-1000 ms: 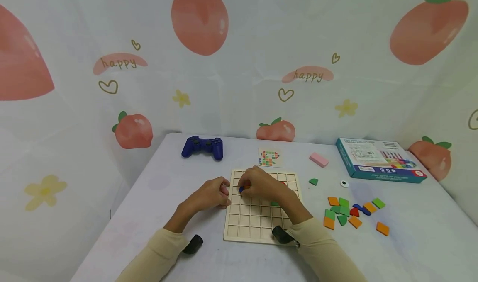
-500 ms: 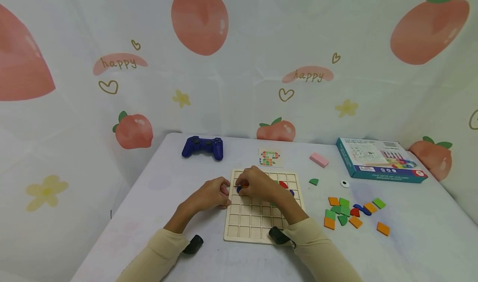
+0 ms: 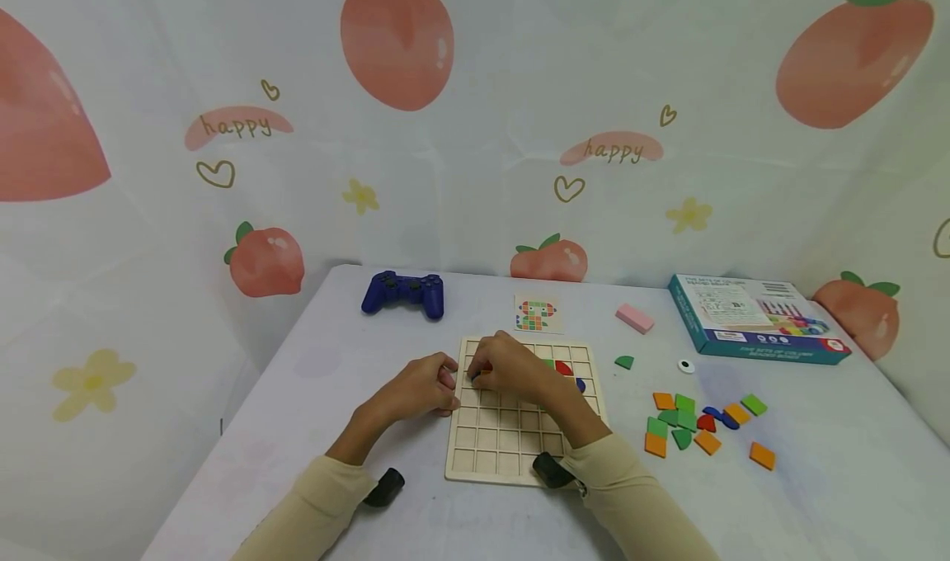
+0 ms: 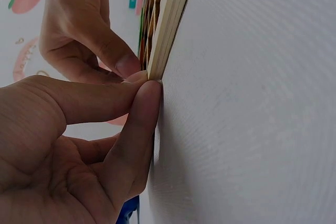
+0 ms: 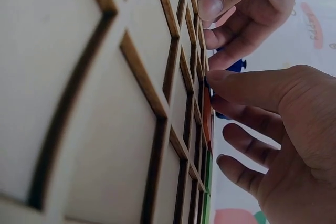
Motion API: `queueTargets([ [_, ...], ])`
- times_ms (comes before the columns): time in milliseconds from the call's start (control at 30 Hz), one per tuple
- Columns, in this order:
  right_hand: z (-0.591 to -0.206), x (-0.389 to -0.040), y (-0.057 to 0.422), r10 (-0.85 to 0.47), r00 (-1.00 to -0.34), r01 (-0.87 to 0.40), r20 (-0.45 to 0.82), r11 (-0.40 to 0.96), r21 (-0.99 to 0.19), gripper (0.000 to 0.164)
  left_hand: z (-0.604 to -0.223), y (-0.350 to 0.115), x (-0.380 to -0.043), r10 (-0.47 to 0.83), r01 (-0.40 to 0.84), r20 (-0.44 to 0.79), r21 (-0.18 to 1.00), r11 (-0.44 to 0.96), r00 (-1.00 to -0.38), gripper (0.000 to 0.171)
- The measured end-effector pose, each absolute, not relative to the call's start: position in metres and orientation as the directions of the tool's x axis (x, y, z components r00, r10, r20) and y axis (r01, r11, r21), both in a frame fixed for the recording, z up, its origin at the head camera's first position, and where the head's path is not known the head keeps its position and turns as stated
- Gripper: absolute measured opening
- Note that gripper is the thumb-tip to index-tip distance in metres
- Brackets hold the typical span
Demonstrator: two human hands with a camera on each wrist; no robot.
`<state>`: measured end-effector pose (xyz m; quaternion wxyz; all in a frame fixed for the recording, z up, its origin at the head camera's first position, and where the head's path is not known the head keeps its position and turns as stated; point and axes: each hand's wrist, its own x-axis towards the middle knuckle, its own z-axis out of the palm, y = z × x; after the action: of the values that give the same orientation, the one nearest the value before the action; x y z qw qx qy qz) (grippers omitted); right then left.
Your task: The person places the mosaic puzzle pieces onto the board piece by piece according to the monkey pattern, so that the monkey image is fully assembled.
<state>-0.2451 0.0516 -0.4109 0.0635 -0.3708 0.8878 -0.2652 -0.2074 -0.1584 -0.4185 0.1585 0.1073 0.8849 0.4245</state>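
A wooden grid board (image 3: 490, 455) lies on the table before me. My left hand (image 3: 416, 389) pinches its left edge, thumb above and index finger beneath, as the board's rim (image 4: 169, 24) in the left wrist view shows. Over the upper left cells, my right hand (image 3: 512, 367) pinches a small blue piece (image 3: 476, 378), mostly covered by the fingertips. Right beside those fingertips an orange piece (image 5: 207, 114) sits in the grid in the right wrist view. A red quarter-round piece (image 3: 563, 368) and another blue piece (image 3: 580, 385) sit toward the board's right side.
Behind the board lies a pattern card (image 3: 536, 313). A blue game controller (image 3: 403, 292) is at the back left. To the right are a pink block (image 3: 634, 318), a flat box (image 3: 757, 318), an eye-like disc (image 3: 686, 366) and several loose coloured pieces (image 3: 686, 421).
My right hand has shifted slightly left with the blue piece, uncovering the red and blue pieces at the board's right. The left hand has stayed at the edge.
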Motion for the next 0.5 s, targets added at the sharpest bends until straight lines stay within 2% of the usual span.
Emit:
queueTargets([
  [333, -0.408, -0.244, 0.055, -0.706, -0.701, -0.646, 0.097, 0.572, -0.505, 0.008, -0.419, -0.157, -0.207, 0.307, 0.032, -0.199, 0.792, 0.609, -0.931, 0.050],
  [500, -0.406, -0.243, 0.067, -0.680, -0.726, -0.624, 0.106, 0.585, -0.519, 0.010, -0.419, -0.156, -0.207, 0.302, 0.031, -0.199, 0.788, 0.614, -0.932, 0.050],
])
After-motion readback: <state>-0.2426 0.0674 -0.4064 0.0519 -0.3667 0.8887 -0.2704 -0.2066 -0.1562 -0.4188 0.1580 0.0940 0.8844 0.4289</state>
